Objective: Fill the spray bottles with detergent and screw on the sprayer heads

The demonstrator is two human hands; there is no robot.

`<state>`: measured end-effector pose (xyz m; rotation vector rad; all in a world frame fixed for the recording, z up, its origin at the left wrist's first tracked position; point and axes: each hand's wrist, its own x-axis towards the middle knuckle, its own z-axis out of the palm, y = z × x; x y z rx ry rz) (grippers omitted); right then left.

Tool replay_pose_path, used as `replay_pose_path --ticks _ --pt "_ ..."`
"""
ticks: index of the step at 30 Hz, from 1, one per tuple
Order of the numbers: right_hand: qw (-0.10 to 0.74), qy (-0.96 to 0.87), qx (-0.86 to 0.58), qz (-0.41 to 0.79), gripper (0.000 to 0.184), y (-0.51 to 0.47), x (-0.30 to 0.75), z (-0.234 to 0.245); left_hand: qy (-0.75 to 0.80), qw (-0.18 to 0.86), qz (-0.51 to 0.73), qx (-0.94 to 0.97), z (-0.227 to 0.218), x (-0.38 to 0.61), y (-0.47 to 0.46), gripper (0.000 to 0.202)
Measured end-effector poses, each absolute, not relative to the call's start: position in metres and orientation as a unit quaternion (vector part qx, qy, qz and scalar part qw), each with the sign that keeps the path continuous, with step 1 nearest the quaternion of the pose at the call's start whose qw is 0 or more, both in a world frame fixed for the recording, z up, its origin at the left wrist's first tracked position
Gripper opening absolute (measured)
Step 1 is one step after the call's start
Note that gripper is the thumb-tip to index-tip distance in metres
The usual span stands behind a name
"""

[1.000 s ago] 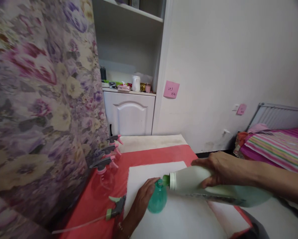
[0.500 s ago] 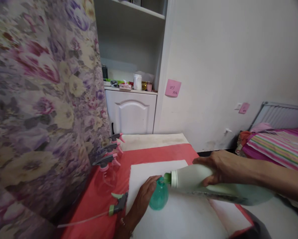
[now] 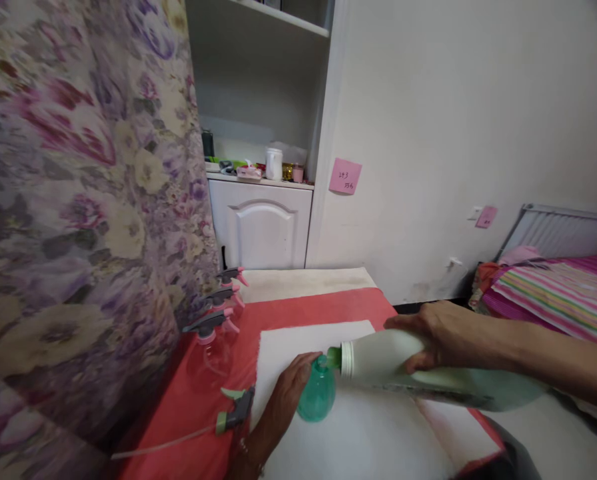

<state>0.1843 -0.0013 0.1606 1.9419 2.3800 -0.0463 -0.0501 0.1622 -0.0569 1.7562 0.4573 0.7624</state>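
Observation:
My left hand [image 3: 284,399] is closed around the left side of a translucent green spray bottle [image 3: 318,397], which stands upright without its top on a white sheet [image 3: 358,427]. My right hand [image 3: 436,337] grips a large pale green jug [image 3: 378,357] from above. The jug is tipped nearly level, its green spout against the mouth of the small bottle. Any liquid flow is too hard to make out. Left of my left hand lies a grey and green trigger sprayer [image 3: 236,412] with its long clear tube.
Several spray bottles [image 3: 213,353] with grey and pink triggers stand along the table's left side, beside a flowered curtain [image 3: 88,213]. Red cloth [image 3: 308,303] covers the table. A white cabinet [image 3: 261,220] is behind; a bed [image 3: 553,287] stands at the right.
The view has shifted very slightly. Both hands, the spray bottle and the tipped jug keep the same positions relative to each other.

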Motion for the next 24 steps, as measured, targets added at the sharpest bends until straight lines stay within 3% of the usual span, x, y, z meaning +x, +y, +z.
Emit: replay_pose_path --ticks 8,14,19,24 --pt "0.020 0.752 0.659 0.004 0.066 -0.008 0.199 0.140 0.179 0.560 0.335 0.736 -0.057 -0.048 0.162 0.043" --pt "-0.063 0.695 0.707 -0.112 0.062 -0.023 0.207 0.111 0.179 0.561 0.341 0.733 -0.059 -0.050 0.160 0.044" --pt "-0.202 0.591 0.736 -0.262 0.063 -0.030 0.209 0.096 0.219 0.567 0.322 0.725 -0.063 -0.053 0.159 0.049" --pt "-0.383 0.534 0.707 -0.261 0.063 -0.025 0.218 0.089 0.244 0.548 0.321 0.733 -0.072 -0.052 0.164 0.052"
